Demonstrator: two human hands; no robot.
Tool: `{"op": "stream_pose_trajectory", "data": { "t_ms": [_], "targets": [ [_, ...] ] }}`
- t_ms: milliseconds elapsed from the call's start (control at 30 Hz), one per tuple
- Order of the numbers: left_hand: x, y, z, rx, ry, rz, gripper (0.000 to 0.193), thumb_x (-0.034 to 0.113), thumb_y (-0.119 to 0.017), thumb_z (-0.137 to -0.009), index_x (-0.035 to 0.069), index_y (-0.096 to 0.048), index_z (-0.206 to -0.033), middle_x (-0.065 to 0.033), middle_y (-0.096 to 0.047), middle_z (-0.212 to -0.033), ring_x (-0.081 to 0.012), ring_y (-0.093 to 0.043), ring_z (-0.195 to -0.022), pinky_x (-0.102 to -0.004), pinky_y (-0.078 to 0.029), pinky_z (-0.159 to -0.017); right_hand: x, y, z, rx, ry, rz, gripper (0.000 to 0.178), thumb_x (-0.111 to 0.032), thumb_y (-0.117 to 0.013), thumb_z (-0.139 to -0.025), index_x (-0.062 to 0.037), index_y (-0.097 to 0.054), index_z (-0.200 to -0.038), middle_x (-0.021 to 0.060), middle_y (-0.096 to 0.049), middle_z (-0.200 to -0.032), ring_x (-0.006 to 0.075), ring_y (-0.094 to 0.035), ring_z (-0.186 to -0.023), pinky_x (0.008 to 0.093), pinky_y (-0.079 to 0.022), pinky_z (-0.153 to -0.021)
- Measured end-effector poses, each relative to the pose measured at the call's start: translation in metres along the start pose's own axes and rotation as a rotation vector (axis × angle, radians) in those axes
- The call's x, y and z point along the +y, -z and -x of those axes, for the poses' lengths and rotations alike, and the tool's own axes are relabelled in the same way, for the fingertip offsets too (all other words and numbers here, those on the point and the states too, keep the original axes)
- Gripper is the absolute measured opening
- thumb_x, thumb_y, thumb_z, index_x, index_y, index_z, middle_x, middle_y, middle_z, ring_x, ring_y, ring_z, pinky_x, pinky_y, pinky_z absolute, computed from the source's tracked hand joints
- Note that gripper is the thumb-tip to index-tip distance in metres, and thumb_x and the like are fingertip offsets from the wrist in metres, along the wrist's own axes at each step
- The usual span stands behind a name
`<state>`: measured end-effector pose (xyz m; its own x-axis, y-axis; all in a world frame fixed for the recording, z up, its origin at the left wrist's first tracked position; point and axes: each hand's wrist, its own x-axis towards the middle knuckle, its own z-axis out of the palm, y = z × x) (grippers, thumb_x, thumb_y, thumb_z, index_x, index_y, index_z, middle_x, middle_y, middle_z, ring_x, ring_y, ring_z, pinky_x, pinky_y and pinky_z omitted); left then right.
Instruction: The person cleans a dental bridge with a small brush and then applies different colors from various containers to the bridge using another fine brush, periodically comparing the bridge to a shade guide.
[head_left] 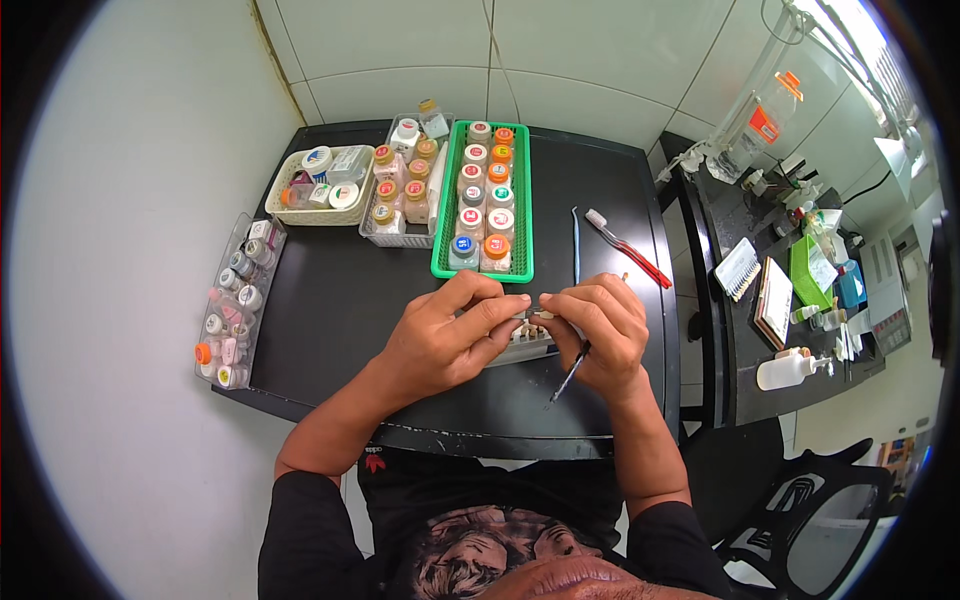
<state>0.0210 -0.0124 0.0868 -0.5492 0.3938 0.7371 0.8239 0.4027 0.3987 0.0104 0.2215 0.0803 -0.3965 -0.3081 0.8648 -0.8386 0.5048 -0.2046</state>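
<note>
Both of my hands meet above the near part of the black table, fingertips almost touching. My left hand (450, 335) is closed in a pinch; whatever sits between its fingertips is too small to name. My right hand (605, 330) is closed round a thin dark brush-like tool (568, 377), which slants down toward my body. A small pale piece (545, 315) shows at the right fingertips. Just below the fingers is a light block (525, 352) bearing several small tooth-like pieces (528, 331), partly covered by my hands.
Beyond my hands stands a green basket (438, 225) of capped jars. Left of it are a clear bin (400, 240) of bottles, a cream basket (320, 216) and a long jar tray (250, 345). A blue tool (576, 245) and red toothbrush (630, 250) lie right. A cluttered side desk (735, 395) adjoins.
</note>
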Motion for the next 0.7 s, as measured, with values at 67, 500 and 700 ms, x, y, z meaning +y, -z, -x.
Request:
{"op": "stream_pose_trajectory", "data": {
  "t_ms": [67,500,700],
  "targets": [
    [0.0,-0.001,0.0,-0.002,0.009,-0.01,0.038,0.0,-0.085,-0.086,0.007,-0.079,-0.124,-0.0056,-0.066,-0.101,-0.02,-0.073,-0.08,-0.0348,-0.064,-0.069,-0.001,-0.001,-0.001,-0.001,-0.003,-0.007,0.028,-0.008,-0.094,-0.078,-0.0067,-0.078,-0.101,0.0031,-0.075,-0.087,0.0211,-0.068,-0.073,0.0366,-0.047,-0.062],
    [-0.011,0.001,0.003,0.074,0.107,0.01,0.039,-0.002,-0.086,-0.084,0.008,-0.083,-0.122,-0.0051,-0.067,-0.097,-0.0134,-0.066,-0.074,-0.0291,-0.055,-0.06,0.001,0.002,0.0,0.088,-0.136,-0.002,0.051,0.016,-0.073,-0.082,0.0005,-0.069,-0.131,0.0205,-0.07,-0.121,0.0341,-0.069,-0.099,0.0405,-0.056,-0.085],
    [-0.017,0.004,0.001,0.138,0.173,0.039,0.037,-0.002,-0.085,-0.086,0.007,-0.083,-0.122,-0.0056,-0.066,-0.096,-0.0129,-0.064,-0.072,-0.028,-0.053,-0.058,0.007,0.014,0.008,0.206,-0.158,0.149,0.043,0.021,-0.06,-0.084,0.0042,-0.071,-0.122,0.0184,-0.06,-0.116,0.0307,-0.065,-0.104,0.0459,-0.057,-0.1]
  ]
}}
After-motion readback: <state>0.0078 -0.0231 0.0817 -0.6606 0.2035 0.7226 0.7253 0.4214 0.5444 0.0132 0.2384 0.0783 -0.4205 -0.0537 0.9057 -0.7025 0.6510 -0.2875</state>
